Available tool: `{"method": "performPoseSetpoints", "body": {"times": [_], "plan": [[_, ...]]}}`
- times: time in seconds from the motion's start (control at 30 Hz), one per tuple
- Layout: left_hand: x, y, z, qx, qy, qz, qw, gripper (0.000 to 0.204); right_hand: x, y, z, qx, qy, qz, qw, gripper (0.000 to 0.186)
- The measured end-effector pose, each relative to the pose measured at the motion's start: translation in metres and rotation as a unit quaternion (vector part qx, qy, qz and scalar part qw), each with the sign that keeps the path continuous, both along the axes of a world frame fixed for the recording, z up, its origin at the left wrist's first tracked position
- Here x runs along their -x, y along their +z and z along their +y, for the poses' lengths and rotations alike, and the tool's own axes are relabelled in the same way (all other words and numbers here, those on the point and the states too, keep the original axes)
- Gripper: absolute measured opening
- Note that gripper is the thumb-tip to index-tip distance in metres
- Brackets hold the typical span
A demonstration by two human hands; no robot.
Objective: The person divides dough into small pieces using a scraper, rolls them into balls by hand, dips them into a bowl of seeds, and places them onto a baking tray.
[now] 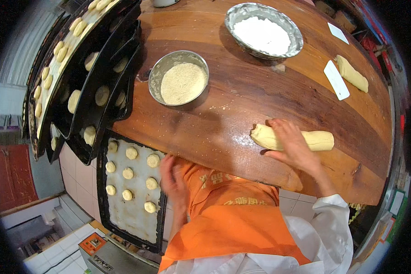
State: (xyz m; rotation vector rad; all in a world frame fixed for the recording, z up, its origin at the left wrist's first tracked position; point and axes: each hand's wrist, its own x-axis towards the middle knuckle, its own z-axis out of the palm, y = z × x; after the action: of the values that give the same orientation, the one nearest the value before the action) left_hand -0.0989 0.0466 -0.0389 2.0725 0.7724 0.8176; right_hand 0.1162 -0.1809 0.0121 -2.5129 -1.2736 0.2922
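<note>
My right hand (291, 145) rests over a pale yellow dough log (320, 140) on the wooden table, fingers on its far side and thumb on the near side. The log's left end is rough and torn. My left hand (171, 177) is by the right edge of a black baking tray (118, 215), close to my orange apron; motion smears its fingers. Small round dough pieces (128, 173) lie in rows on the tray's pale liner, with the nearer part of the liner bare.
Beyond my hands stand a steel bowl (155, 82) of pale crumbs and a larger bowl (235, 17) of white powder. White scrapers (336, 80) and another dough log (353, 76) lie at the right. Stacked, tilted black trays (106, 55) with dough pieces crowd the left side.
</note>
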Motion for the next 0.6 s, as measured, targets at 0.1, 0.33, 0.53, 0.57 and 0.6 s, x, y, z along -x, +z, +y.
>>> {"method": "performPoseSetpoints", "body": {"times": [0.1,0.33,0.53,0.57,0.6], "plan": [[-0.076,0.015,-0.034,0.030,-0.188,0.002,0.982,0.032,0.006,-0.014,0.006,-0.025,-0.008,-0.027,0.999,0.064],[-0.151,0.019,-0.094,0.102,-0.355,0.021,0.929,0.043,0.006,-0.027,-0.012,-0.208,-0.031,0.040,0.977,0.060],[-0.152,0.010,-0.104,0.023,-0.329,0.017,0.944,0.028,0.001,-0.028,-0.011,-0.182,-0.002,0.043,0.982,0.063],[-0.151,0.008,-0.103,0.014,-0.337,0.008,0.941,0.027,-0.002,-0.030,-0.011,-0.175,0.024,0.025,0.984,0.066],[-0.151,0.007,-0.100,0.005,-0.345,-0.002,0.939,0.026,-0.006,-0.029,-0.011,-0.134,0.021,0.074,0.988,0.067]]}}
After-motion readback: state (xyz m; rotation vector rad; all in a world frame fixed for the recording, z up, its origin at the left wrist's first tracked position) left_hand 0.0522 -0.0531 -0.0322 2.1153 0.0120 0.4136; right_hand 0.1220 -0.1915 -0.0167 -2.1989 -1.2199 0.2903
